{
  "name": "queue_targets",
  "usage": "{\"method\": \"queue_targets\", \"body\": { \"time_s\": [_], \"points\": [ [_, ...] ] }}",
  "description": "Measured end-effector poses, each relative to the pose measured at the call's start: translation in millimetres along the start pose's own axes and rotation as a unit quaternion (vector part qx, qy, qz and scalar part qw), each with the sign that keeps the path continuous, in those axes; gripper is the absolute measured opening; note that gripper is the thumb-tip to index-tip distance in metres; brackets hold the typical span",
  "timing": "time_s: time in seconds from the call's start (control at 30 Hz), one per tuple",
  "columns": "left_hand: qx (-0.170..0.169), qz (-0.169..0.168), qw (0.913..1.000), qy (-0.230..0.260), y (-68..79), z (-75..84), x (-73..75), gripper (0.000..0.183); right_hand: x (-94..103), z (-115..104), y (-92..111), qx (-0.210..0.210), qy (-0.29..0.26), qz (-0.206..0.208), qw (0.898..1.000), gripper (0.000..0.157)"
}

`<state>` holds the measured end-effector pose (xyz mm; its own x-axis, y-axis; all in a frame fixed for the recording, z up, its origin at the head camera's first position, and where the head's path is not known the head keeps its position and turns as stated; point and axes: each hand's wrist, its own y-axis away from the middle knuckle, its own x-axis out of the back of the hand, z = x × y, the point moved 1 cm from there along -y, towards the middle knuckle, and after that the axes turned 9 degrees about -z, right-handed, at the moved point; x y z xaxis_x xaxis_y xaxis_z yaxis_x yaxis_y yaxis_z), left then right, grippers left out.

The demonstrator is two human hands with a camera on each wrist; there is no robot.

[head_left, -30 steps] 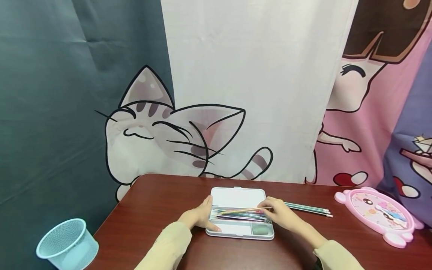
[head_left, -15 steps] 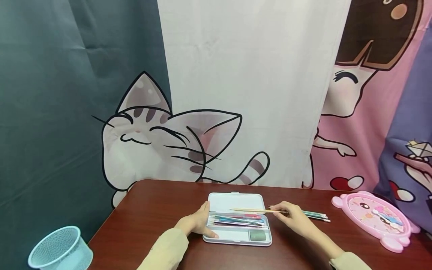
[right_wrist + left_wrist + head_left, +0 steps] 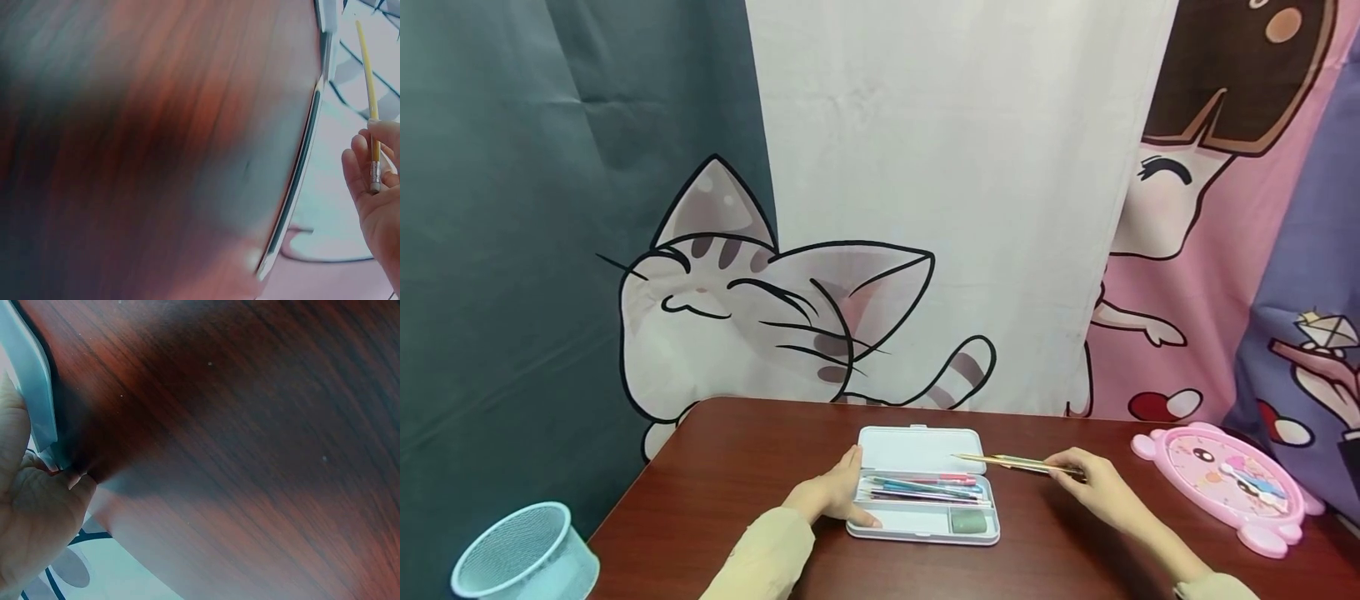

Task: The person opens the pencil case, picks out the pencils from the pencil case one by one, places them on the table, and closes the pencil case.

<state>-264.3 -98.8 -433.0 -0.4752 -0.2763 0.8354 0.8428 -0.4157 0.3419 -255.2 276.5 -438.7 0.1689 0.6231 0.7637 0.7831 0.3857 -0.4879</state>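
An open white pencil case (image 3: 917, 448) lies on the table, with several pens and pencils (image 3: 925, 490) and a grey-green eraser (image 3: 968, 522) in its tray. My left hand (image 3: 827, 494) rests at the case's left side, thumb over the front corner, other fingers along the edge. Right of the case, my right hand (image 3: 1093, 483) pinches a yellow pencil (image 3: 367, 69) near its eraser end, point to the left. Beneath it, dark green pencils (image 3: 294, 169) lie on the tabletop, partly hidden by the hand in the head view.
A pink animal-shaped clock (image 3: 1228, 483) lies at the table's right. Past the left edge of the brown table (image 3: 730, 467) is a light blue mesh basket (image 3: 523, 554). A cartoon-printed curtain (image 3: 880, 208) hangs behind.
My right hand has carried the yellow pencil out of the case's tray and rightward, over the pencils on the table. My left hand keeps its place on the case.
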Motion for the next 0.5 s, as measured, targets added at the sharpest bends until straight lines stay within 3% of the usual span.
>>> {"method": "queue_targets", "body": {
  "time_s": [0.27,0.5],
  "points": [
    [-0.006,-0.001,1.0,0.008,-1.8,-0.9,0.3,0.115,19.0,24,16,-0.039,-0.005,-0.002,0.999,0.012],
    [-0.01,-0.007,0.9999,0.007,-0.1,0.9,1.0,0.114,26.1,44,29,-0.092,-0.026,-0.038,0.995,0.007]
  ]
}}
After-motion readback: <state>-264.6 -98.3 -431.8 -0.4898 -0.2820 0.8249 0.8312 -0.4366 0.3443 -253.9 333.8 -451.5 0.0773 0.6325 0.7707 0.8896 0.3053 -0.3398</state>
